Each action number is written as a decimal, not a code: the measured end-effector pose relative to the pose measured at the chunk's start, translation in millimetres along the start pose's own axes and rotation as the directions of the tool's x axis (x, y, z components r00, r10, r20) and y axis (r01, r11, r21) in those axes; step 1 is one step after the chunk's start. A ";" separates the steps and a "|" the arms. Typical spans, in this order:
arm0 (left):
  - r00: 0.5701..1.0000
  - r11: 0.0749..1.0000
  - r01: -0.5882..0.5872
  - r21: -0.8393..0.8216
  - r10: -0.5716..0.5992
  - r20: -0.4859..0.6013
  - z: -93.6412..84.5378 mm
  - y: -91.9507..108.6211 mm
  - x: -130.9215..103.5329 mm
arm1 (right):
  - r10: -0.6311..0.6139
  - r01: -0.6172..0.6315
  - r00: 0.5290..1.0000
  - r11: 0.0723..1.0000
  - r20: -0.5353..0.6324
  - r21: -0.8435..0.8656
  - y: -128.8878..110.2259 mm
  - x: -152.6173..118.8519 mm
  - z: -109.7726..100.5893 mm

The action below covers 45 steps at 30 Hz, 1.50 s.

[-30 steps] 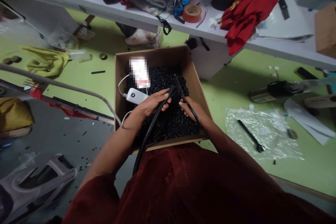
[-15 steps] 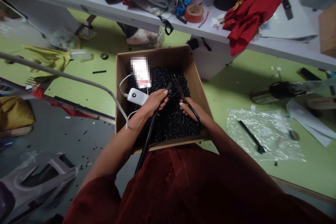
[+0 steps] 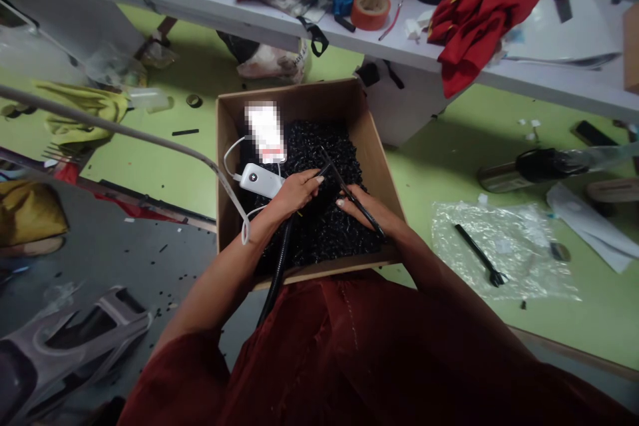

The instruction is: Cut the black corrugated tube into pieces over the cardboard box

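My left hand point(image 3: 299, 192) is closed round a black ribbed tube point(image 3: 281, 258), whose lower part runs down over the near edge of a cardboard box point(image 3: 383, 170). Short black pieces point(image 3: 324, 233) fill the bottom of the box. My right hand point(image 3: 360, 204) grips a long, thin dark tool point(image 3: 344, 188), probably scissors or shears. The tool points up and left, its tip just beyond the tube's end by my left fingers. A blurred-out bright phone point(image 3: 265, 130) and a white power bank point(image 3: 260, 180) with white cables lie on the pieces at the box's left side.
A grey cable point(image 3: 150, 138) arches in from the left to the box. Behind stands a white table point(image 3: 409, 53) with orange tape point(image 3: 370, 10) and red cloth point(image 3: 474, 20). Right of the box are a plastic sheet point(image 3: 524, 233) and a bottle point(image 3: 499, 176); a grey stool point(image 3: 84, 339) is lower left.
The tube end at my left hand shows less, and the tool's tip has shifted slightly left, across the tube end. The whole view has also moved a little.
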<state>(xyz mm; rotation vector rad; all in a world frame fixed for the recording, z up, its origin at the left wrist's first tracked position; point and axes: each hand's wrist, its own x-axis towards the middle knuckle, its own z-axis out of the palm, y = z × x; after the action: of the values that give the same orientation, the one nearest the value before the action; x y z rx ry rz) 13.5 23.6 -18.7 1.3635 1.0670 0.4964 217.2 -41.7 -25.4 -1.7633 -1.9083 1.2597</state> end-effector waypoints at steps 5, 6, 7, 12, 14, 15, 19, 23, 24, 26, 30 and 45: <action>1.000 0.994 -0.007 0.107 0.005 0.024 -4.8 0.4 0.2 | 0.022 -0.021 1.000 0.999 0.021 -0.034 -3.0 -0.7 -1.2; 1.000 0.992 -0.014 0.127 0.010 0.030 -5.7 0.4 0.3 | 0.024 -0.023 0.999 0.999 0.023 -0.039 -3.1 -0.8 -1.2; 0.999 0.989 -0.022 0.143 0.017 0.035 -6.5 0.3 0.5 | 0.023 -0.022 0.999 0.999 0.024 -0.042 -2.9 -0.8 -1.0; 0.999 0.987 -0.032 0.157 0.027 0.039 -7.0 0.6 1.2 | 0.015 -0.014 1.000 0.999 0.021 -0.034 -1.5 -1.1 -0.4; 0.999 0.990 -0.013 0.138 0.009 0.030 -6.4 1.6 0.9 | 0.019 -0.018 0.999 0.999 0.026 -0.028 -1.5 -1.2 -0.6; 1.000 0.992 -0.002 0.129 -0.002 0.027 -6.2 2.1 0.6 | 0.021 -0.020 0.999 0.999 0.030 -0.027 -1.6 -1.2 -0.7; 0.999 0.987 -0.008 0.160 0.002 0.037 -7.0 3.2 -0.2 | 0.012 -0.012 0.999 1.000 0.032 -0.026 -2.4 -1.3 -1.3; 0.998 0.979 -0.037 0.200 0.027 0.051 -8.8 2.8 0.2 | 0.011 -0.011 0.999 1.000 0.034 0.011 -3.7 -1.8 -2.4; 0.998 0.980 -0.039 0.197 0.029 0.053 -9.1 2.7 0.3 | 0.011 -0.012 0.999 1.000 0.039 0.026 -3.9 -2.0 -2.7; 0.998 0.981 -0.040 0.188 0.030 0.057 -9.5 2.4 0.3 | 0.002 -0.005 0.999 0.998 0.050 0.057 -3.9 -2.1 -3.0; 0.997 0.986 -0.025 0.163 0.013 0.075 -9.5 0.9 0.6 | -0.007 0.004 1.000 0.995 0.029 0.101 -2.9 -1.9 -1.8; 0.985 0.986 0.161 0.043 -0.163 0.048 -1.7 -3.8 3.2 | 0.013 -0.025 0.999 0.969 -0.050 -0.245 -1.0 2.3 4.9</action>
<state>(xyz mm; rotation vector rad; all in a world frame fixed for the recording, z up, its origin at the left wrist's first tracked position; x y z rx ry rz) 12.5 26.4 -23.0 1.3036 1.1401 0.3204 212.6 -41.6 -28.4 -1.9140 -2.1009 1.0113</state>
